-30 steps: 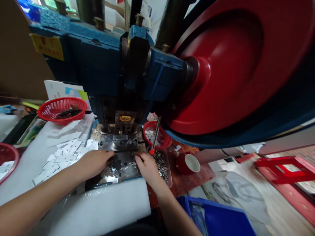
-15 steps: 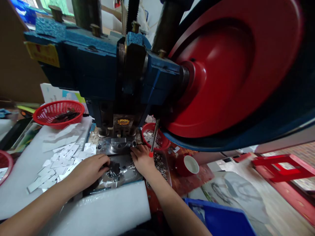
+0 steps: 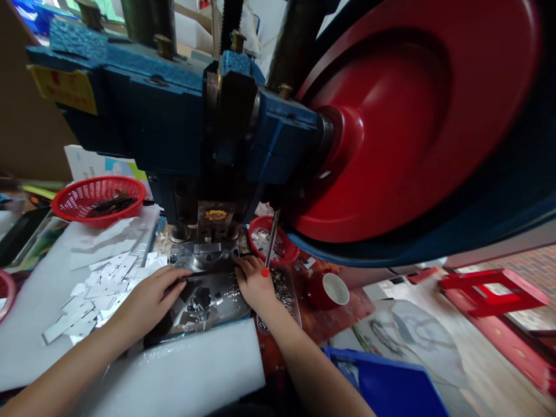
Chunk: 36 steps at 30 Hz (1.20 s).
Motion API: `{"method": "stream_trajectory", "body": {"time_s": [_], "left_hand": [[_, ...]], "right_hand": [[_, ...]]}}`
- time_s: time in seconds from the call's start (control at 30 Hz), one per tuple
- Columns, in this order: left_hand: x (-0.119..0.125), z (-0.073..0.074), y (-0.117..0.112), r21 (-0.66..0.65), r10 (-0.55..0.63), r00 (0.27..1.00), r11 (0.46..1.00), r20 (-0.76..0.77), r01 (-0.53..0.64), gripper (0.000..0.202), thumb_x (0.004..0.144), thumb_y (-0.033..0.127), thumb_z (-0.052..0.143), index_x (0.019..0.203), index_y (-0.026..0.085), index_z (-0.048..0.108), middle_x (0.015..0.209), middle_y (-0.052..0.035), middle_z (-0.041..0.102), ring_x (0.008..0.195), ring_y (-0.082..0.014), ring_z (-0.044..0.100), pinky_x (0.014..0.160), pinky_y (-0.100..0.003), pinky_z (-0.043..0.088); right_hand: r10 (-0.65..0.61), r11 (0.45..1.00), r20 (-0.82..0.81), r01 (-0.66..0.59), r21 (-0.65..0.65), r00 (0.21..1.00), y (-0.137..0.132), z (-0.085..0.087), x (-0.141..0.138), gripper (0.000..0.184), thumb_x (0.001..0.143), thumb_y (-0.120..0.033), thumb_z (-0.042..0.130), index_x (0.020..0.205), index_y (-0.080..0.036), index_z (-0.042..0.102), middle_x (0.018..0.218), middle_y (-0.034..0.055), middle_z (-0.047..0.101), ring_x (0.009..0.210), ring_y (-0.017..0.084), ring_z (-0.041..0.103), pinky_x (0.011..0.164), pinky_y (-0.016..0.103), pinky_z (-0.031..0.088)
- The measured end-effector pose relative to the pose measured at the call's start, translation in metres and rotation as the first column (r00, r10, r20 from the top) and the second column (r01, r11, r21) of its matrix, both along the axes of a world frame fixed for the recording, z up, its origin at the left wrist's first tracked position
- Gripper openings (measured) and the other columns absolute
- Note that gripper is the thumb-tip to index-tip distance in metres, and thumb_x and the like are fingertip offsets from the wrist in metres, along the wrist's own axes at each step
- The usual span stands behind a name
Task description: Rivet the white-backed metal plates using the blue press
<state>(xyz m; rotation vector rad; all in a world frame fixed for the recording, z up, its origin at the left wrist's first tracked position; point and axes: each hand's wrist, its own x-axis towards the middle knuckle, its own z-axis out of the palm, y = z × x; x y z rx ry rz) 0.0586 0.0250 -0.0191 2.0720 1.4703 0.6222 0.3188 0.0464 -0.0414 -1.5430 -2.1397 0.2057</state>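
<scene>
My left hand (image 3: 153, 295) rests at the left side of the metal plate (image 3: 234, 313) in front of a press. Its fingers stretch toward the lower die (image 3: 207, 256), thumb apart, and I see nothing held. Across from it, my right hand (image 3: 257, 289) has bent fingers at the die's right front edge; anything between the fingertips is hidden. Dark and shiny small metal pieces (image 3: 200, 301) lie on the plate between the hands. Small metal beads (image 3: 232, 288) are scattered beside my right fingers. Above the die is the blue press's ram (image 3: 216, 217).
White flat pieces (image 3: 102, 289) are heaped left on white foam. Red baskets (image 3: 141, 202) stand left and behind my right hand. A red-tipped lever (image 3: 271, 240) hangs close to that hand. Right are a bead tray (image 3: 297, 307), a red cup (image 3: 324, 294) and a large red wheel (image 3: 391, 127).
My left hand has drawn slightly left, its fingers straighter, baring more of the small pieces on the plate. My right hand stays near the die's edge. A pale spot now shows by the wheel's hub.
</scene>
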Motion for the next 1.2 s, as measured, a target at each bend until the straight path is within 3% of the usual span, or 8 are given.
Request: {"method": "stream_trajectory", "body": {"time_s": [0.2, 0.37, 0.67, 0.8, 1.03, 1.2], "left_hand": [[0.004, 0.003, -0.004, -0.139, 0.135, 0.984, 0.983, 0.115, -0.119, 0.028, 0.085, 0.044, 0.048, 0.101, 0.026, 0.062, 0.103, -0.0021, 0.066, 0.097, -0.0220, 0.061, 0.084, -0.034, 0.047], [0.007, 0.001, -0.009, -0.239, 0.195, 0.963, 0.960, 0.188, -0.148, 0.031, 0.081, 0.048, 0.051, 0.098, 0.024, 0.062, 0.098, -0.0019, 0.068, 0.091, -0.0216, 0.063, 0.080, -0.033, 0.048], [0.005, -0.005, -0.012, -0.233, 0.229, 0.948, 0.956, 0.221, -0.177, 0.036, 0.080, 0.047, 0.052, 0.108, 0.027, 0.063, 0.106, -0.0033, 0.068, 0.096, -0.0226, 0.062, 0.084, -0.035, 0.048], [0.006, -0.003, -0.012, -0.206, 0.231, 0.952, 0.960, 0.201, -0.189, 0.033, 0.080, 0.048, 0.052, 0.102, 0.028, 0.066, 0.106, -0.0026, 0.067, 0.097, -0.0228, 0.062, 0.085, -0.036, 0.046], [0.006, -0.005, -0.013, -0.312, 0.301, 0.920, 0.925, 0.252, -0.217, 0.034, 0.077, 0.051, 0.054, 0.095, 0.024, 0.064, 0.093, -0.0033, 0.069, 0.086, -0.0223, 0.064, 0.077, -0.034, 0.048], [0.007, 0.005, -0.007, -0.321, 0.354, 0.888, 0.912, 0.294, -0.257, 0.038, 0.074, 0.050, 0.057, 0.100, 0.025, 0.067, 0.099, -0.0041, 0.071, 0.089, -0.0235, 0.065, 0.077, -0.034, 0.050]], "right_hand": [[-0.001, 1.000, 0.050, 0.000, 0.020, 0.999, 0.000, -0.001, 0.000, 0.028, 0.088, -0.022, 0.052, 0.113, -0.024, 0.065, 0.102, 0.0072, 0.063, 0.096, 0.022, 0.055, 0.088, 0.036, 0.044], [-0.016, 0.999, 0.074, 0.012, 0.051, 0.997, -0.001, -0.006, 0.000, 0.019, 0.086, -0.023, 0.057, 0.101, -0.025, 0.069, 0.099, 0.0046, 0.065, 0.095, 0.021, 0.055, 0.086, 0.034, 0.045], [-0.064, 0.995, -0.011, 0.065, 0.081, 0.998, -0.001, -0.010, 0.002, 0.023, 0.087, -0.022, 0.055, 0.107, -0.022, 0.065, 0.099, 0.0057, 0.065, 0.094, 0.021, 0.056, 0.087, 0.034, 0.044], [-0.056, 0.995, 0.003, 0.055, 0.079, 0.998, -0.001, -0.010, 0.003, 0.018, 0.087, -0.021, 0.055, 0.100, -0.024, 0.067, 0.098, 0.0044, 0.065, 0.092, 0.020, 0.056, 0.085, 0.033, 0.043], [-0.071, 0.994, 0.023, 0.069, 0.088, 0.997, -0.001, -0.011, 0.004, 0.012, 0.088, -0.018, 0.054, 0.087, -0.022, 0.066, 0.091, 0.0044, 0.064, 0.089, 0.020, 0.055, 0.081, 0.033, 0.042], [-0.052, 0.988, -0.076, 0.063, 0.143, 0.996, 0.008, 0.002, -0.010, 0.012, 0.086, -0.015, 0.051, 0.085, -0.019, 0.063, 0.085, 0.0050, 0.062, 0.085, 0.019, 0.055, 0.080, 0.032, 0.042]]}}
